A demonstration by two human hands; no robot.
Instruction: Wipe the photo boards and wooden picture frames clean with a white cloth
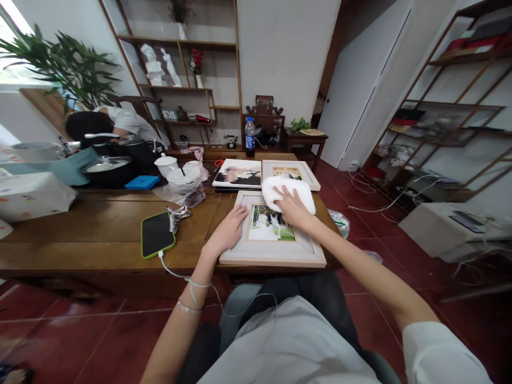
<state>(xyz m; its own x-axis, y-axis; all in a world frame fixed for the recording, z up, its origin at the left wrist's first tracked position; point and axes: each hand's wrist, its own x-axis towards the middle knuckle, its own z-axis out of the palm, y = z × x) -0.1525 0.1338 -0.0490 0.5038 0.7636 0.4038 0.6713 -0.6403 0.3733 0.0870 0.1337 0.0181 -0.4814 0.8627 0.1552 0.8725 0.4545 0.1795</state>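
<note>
Near the front edge of the wooden table [100, 224] lies a phone [156, 234] in a lime-green case. The left hand [233, 226] rests unclenched on the left side of the picture frame [264, 250], which lies flat at the table's front edge, toward its right end. The frame has a slim, pale-wood outer edge, a broad whitish-grey border and a narrow light-wood inner edge. Its photo [266, 226] shows figures in white above bright green grass. A plump, fluffy white cloth [306, 194] covers its upper right part, toward the table's right end; the right hand [292, 205] lies over the cloth, fingers spread rather than clenched.
</note>
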